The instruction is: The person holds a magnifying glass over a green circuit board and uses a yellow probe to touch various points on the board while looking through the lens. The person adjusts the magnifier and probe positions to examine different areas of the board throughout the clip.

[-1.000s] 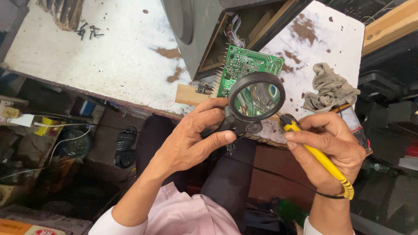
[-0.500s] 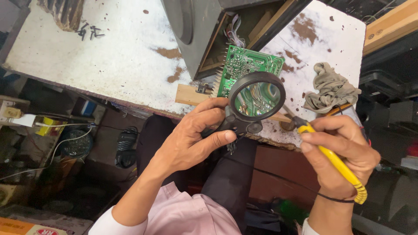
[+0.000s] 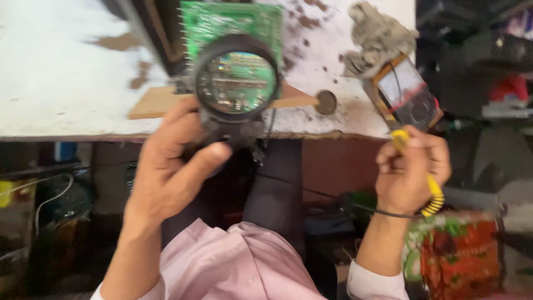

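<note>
Scuffed white counter (image 3: pixel 66 83) up top, with a grey rag (image 3: pixel 377 33) and a multimeter (image 3: pixel 408 94) on the right. Left hand (image 3: pixel 172 166) is clamped on a black magnifying glass (image 3: pixel 236 83) held over the green circuit board (image 3: pixel 230 22). Right hand (image 3: pixel 413 164) is closed around a yellow probe (image 3: pixel 430 191), off the board, so inspection looks mid-way. Board's blurry, solder side magnified.

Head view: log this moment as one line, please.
left hand: grips magnifier over green circuit board | right hand: holds yellow-handled tool | multimeter on worn white bench | image blurred
</note>
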`<action>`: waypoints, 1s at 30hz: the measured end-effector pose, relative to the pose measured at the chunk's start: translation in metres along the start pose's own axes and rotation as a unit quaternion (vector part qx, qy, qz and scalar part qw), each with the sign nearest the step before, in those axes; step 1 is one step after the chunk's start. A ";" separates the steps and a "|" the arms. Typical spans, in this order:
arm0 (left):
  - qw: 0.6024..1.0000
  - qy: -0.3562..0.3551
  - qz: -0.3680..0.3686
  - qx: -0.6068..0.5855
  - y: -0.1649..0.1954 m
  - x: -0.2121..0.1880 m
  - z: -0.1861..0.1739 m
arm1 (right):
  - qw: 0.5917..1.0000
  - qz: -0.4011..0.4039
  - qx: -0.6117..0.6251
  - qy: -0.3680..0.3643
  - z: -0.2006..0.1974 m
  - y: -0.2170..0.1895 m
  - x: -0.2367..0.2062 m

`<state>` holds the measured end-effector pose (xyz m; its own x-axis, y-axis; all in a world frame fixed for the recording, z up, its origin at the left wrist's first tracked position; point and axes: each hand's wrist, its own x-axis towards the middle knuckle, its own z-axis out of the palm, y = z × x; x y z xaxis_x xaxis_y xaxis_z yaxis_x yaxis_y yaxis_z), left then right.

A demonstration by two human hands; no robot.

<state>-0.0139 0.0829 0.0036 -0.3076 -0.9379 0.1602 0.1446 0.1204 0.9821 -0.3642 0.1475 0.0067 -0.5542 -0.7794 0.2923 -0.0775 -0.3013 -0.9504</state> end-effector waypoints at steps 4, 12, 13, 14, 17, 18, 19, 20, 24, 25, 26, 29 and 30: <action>0.998 0.005 -0.011 -0.063 -0.005 0.001 0.007 | 0.983 0.025 -0.181 -0.030 -0.025 0.018 -0.015; 1.000 0.000 0.009 -0.019 -0.008 0.001 0.012 | 0.979 0.035 -0.191 -0.068 -0.024 0.035 -0.009; 1.000 0.002 0.001 -0.027 -0.008 0.000 0.013 | 0.978 0.037 -0.193 -0.068 -0.023 0.036 -0.009; 1.000 0.001 0.005 -0.026 -0.008 0.001 0.012 | 0.978 0.039 -0.194 -0.068 -0.022 0.036 -0.008; 1.000 -0.001 0.017 -0.020 -0.009 0.001 0.013 | 0.977 0.042 -0.198 -0.068 -0.022 0.037 -0.007; 1.000 0.000 0.021 -0.012 -0.008 0.001 0.013 | 0.977 0.043 -0.198 -0.067 -0.022 0.037 -0.007; 1.000 0.000 0.025 -0.004 -0.009 0.002 0.013 | 0.977 0.043 -0.198 -0.066 -0.022 0.038 -0.006; 1.000 0.000 0.020 -0.020 -0.009 0.002 0.014 | 0.977 0.043 -0.196 -0.068 -0.022 0.038 -0.006; 0.999 -0.002 0.008 -0.050 -0.009 0.003 0.015 | 0.976 0.040 -0.202 -0.072 -0.021 0.038 -0.004; 0.999 -0.002 0.008 -0.049 -0.009 0.004 0.015 | 0.975 0.038 -0.206 -0.073 -0.021 0.037 -0.004; 0.999 0.001 0.003 -0.043 -0.008 0.004 0.015 | 0.975 0.037 -0.206 -0.075 -0.020 0.037 -0.004; 1.000 0.006 -0.003 -0.014 -0.007 0.004 0.013 | 0.975 0.034 -0.204 -0.081 -0.021 0.038 -0.004; 1.000 0.006 0.003 0.001 -0.007 0.004 0.013 | 0.975 0.032 -0.203 -0.082 -0.022 0.039 -0.004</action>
<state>-0.0279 0.0825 -0.0013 -0.2954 -0.9412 0.1640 0.1446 0.1257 0.9815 -0.3831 0.1511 -0.0340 -0.4304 -0.8773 0.2122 -0.3876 -0.0327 -0.9212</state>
